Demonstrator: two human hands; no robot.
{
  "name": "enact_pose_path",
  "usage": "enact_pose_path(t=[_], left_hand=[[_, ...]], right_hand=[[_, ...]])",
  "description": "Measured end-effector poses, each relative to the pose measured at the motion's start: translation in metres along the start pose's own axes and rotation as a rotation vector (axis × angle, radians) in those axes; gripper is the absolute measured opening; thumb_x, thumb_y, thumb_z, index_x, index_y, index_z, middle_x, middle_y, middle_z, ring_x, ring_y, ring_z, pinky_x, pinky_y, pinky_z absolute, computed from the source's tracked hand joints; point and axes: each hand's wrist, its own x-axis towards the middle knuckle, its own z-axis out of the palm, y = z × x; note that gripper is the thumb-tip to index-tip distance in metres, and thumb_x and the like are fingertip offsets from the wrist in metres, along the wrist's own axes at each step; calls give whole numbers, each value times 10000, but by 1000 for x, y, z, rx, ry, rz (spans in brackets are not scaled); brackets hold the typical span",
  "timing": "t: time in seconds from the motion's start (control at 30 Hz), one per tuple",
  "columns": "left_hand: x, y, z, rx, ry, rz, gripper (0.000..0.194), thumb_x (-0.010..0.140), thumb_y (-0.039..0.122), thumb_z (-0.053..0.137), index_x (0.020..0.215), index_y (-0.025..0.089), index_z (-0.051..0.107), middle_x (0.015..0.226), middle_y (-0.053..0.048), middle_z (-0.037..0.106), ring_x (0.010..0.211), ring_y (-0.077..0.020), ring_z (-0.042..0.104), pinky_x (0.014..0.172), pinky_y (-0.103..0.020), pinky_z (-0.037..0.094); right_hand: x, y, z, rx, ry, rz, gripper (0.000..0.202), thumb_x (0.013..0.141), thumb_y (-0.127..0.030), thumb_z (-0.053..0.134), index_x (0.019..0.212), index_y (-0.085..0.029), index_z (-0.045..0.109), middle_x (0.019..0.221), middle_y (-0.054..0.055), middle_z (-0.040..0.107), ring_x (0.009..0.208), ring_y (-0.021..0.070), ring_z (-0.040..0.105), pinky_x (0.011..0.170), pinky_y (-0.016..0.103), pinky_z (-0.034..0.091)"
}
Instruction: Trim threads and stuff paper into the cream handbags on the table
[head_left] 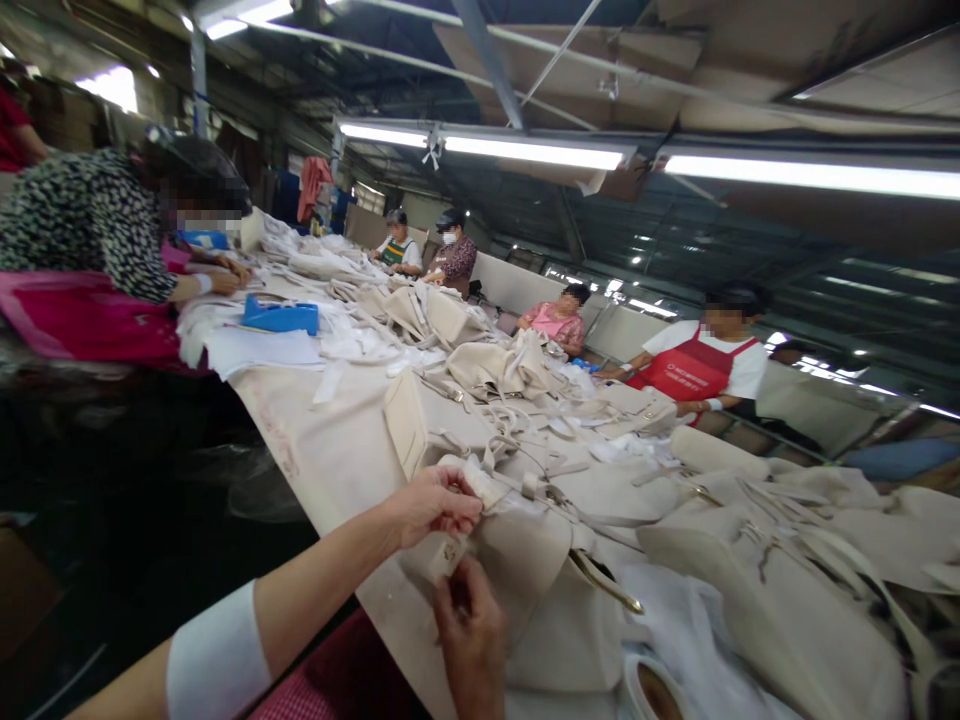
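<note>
My left hand (pixel 439 508) reaches in from the lower left, its fingers pinched together at the upper end of a short beige strap (pixel 448 556) with a small metal fitting. Below it, my right hand (pixel 474 625) is closed, thumb and finger gripping the strap's lower end. Just beyond both hands lies a beige bag (pixel 517 560) with a gold-coloured metal edge (pixel 606 580) at its opening. White wrapping (pixel 487 487) shows right beside my left fingertips. The strap's far end is hidden by my fingers, so I cannot tell where it joins.
Many beige bags (pixel 765 590) and white wrapping sheets (pixel 682 620) cover the long table (pixel 322 440). A roll of tape (pixel 652 690) sits at the bottom. A blue tape dispenser (pixel 281 315) stands farther left. Several people work around the table, one bent over it at left (pixel 97 220).
</note>
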Motion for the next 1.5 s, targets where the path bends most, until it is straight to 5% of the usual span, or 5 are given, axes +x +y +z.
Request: enact_pose_path(t=[0.27,0.57,0.93,1.3,1.5], left_hand=[[-31,-11,-1,224,-308,48,347,628,287,839,903,149,679,817,-18,676,725,-140,608,662,-239,467],[5,-2,44,54,-100,180,413,630,474,831,667,135,598,518,63,445,449,-40,354,438,-163,278],[24,-22,43,66,-46,223,522,634,622,794,726,132,639,454,91,364,426,-36,276,414,-158,226],[8,-44,12,195,-43,198,445,722,558,772,882,156,669,675,-13,634,581,-113,544,534,-205,420],[5,-48,11,161,-60,202,413,736,520,780,902,159,669,703,-14,634,594,-109,545,545,-200,438]], right_hand=[[-11,-21,-5,102,-21,63,229,832,-406,615,736,-215,696,607,-12,579,602,157,509,543,241,402],[-11,-37,-12,-59,46,-58,188,745,-122,504,717,-203,671,720,-4,579,685,149,517,616,257,364],[-46,39,-182,-979,571,165,296,869,-356,568,1020,-176,748,1298,227,603,1247,423,485,1008,574,374],[-84,84,-220,-961,700,-43,490,987,-491,355,991,-157,714,1091,172,676,1044,284,612,930,431,478],[-107,93,-234,-1373,399,112,436,957,-397,404,1023,-169,770,1197,206,677,1109,371,581,903,497,460]])
